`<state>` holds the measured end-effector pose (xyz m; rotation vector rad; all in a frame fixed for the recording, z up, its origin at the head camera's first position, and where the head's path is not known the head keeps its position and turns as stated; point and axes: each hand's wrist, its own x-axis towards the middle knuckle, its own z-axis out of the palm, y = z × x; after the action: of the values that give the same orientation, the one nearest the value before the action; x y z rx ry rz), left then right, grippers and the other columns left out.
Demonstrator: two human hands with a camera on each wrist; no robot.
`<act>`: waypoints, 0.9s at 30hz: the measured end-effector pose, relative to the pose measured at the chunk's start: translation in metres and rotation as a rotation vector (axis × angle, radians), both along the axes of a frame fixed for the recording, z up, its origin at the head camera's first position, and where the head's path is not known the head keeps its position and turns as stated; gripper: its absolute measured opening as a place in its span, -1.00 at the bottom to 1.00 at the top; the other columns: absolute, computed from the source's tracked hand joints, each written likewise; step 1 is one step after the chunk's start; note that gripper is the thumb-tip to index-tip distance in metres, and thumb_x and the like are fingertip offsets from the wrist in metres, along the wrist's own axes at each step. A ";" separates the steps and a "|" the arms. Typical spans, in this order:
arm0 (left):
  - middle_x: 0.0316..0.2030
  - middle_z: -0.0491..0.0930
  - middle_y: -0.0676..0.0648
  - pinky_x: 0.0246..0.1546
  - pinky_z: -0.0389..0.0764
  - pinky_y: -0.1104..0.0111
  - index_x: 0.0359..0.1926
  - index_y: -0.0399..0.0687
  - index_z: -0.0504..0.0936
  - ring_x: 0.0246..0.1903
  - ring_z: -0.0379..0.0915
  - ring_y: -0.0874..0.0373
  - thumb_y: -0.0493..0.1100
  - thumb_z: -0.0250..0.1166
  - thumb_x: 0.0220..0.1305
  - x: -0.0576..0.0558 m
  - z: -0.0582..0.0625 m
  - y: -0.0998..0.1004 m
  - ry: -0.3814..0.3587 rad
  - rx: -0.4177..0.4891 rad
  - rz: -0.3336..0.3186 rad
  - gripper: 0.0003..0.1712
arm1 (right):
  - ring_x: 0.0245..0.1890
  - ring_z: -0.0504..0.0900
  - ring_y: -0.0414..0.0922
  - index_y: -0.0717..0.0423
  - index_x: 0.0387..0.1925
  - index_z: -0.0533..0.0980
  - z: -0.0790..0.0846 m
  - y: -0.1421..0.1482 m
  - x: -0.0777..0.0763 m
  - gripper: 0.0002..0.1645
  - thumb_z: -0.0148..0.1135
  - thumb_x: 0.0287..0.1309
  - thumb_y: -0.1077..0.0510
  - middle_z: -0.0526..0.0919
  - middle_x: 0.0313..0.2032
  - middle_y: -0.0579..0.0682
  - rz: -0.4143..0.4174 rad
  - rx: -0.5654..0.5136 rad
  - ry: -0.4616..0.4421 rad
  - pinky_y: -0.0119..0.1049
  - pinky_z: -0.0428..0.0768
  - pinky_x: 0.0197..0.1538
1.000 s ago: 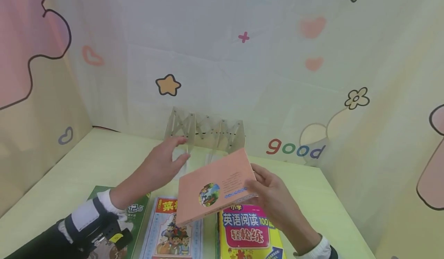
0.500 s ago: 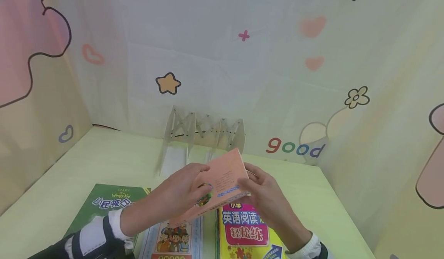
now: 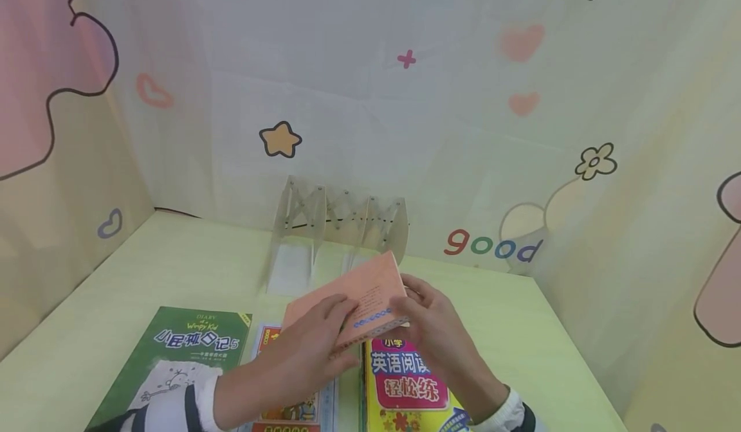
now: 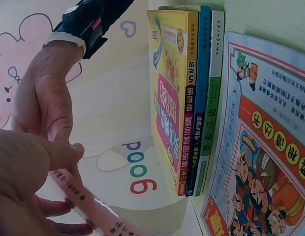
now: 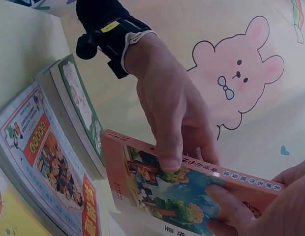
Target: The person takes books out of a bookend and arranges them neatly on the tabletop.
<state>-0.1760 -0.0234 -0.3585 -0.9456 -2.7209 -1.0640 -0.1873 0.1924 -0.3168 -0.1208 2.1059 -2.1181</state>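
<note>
A pink book (image 3: 370, 297) is tilted in the air above the table, between both hands. In the head view its back cover faces up; the right wrist view shows its front cover, with a painted tree. My left hand (image 3: 307, 342) grips the lower left part, fingers over the back cover, and in the right wrist view its thumb (image 5: 170, 160) presses on the front cover. With my right hand (image 3: 437, 335) I pinch the right end, thumb on the back cover and fingers underneath. The spine (image 5: 231, 174) shows white and blue lettering.
Below lie a green book (image 3: 179, 355) at left, a light blue comic-cover book (image 4: 270, 147) in the middle and a stack topped by a yellow book (image 3: 417, 393) at right. A grey folding book rack (image 3: 318, 226) stands at the back, before a printed curtain (image 3: 370, 98).
My left hand has come down from near the rack onto the book and now grips it. The book has shifted slightly left and down, with my right hand still holding it.
</note>
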 end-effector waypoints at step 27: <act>0.09 0.51 -0.10 0.08 0.65 0.23 0.31 -0.20 0.37 -0.04 0.52 0.12 -0.41 0.22 0.43 0.004 -0.008 0.006 0.289 0.001 0.066 -0.52 | 0.26 0.54 0.14 0.28 0.50 0.20 -0.003 -0.018 0.010 -0.34 0.08 0.50 0.14 0.36 0.43 0.26 0.055 -0.161 -0.048 -0.06 0.64 0.17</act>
<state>-0.1719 -0.0170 -0.3662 -0.9221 -2.4968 -0.8436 -0.1771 0.1744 -0.3194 -0.1428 1.8816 -2.2329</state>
